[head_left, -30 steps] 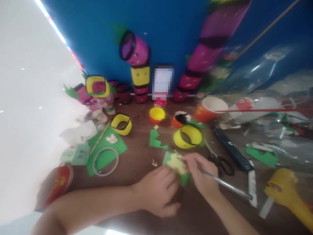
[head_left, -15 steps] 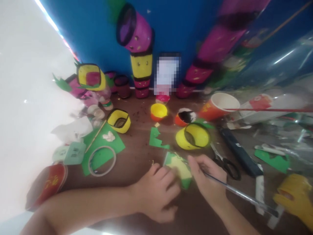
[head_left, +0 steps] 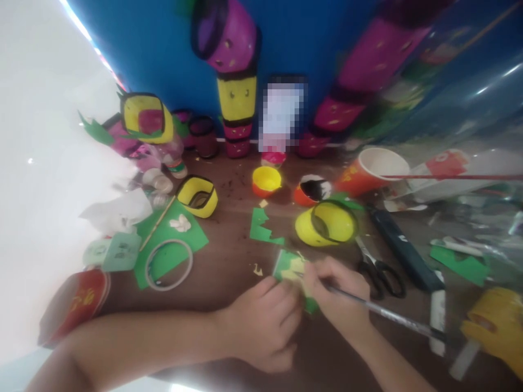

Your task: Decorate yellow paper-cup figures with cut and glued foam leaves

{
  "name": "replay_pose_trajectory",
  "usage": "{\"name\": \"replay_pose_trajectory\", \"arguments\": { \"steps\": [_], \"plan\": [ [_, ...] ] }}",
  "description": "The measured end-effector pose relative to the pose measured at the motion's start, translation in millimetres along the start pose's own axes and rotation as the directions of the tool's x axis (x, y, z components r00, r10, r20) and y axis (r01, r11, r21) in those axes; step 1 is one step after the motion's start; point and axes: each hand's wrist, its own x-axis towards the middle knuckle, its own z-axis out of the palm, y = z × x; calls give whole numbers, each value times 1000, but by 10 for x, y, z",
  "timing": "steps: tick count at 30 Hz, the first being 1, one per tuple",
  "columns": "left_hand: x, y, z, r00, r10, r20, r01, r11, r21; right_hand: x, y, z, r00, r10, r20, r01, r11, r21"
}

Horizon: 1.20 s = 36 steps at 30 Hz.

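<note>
Head view: our left hand (head_left: 263,324), curled closed, steadies green-and-yellow paper (head_left: 291,265) for the slim tool (head_left: 384,313) our right hand (head_left: 341,291) pinches.

The ring (head_left: 190,264) lies left of the card (head_left: 286,264), the scissors (head_left: 375,264) right.

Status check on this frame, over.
Right hand gripping pen; left hand pressing green-and-yellow paper. Scissors off to the right, clear of both hands.
</note>
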Motion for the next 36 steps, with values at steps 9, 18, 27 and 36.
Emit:
{"name": "replay_pose_trajectory", "arguments": {
  "steps": [9,18,27,36],
  "plan": [
    [11,-10,-26,999,-43,-2,43,999,-12,-14,-1,-10,1000,-17,-12,16,996,-93],
    [4,-4,-17,999,-10,-36,12,999,36,-24,-14,-22,995,-100,-5,99,988,-118],
    [18,13,-4,998,3,-65,3,996,93,-56,-3,7,998,-33,61,37,998,-53],
    [15,54,-41,997,8,-79,9,979,205,-15,-37,36,997,38,74,-33,997,-63]
  ]
}}
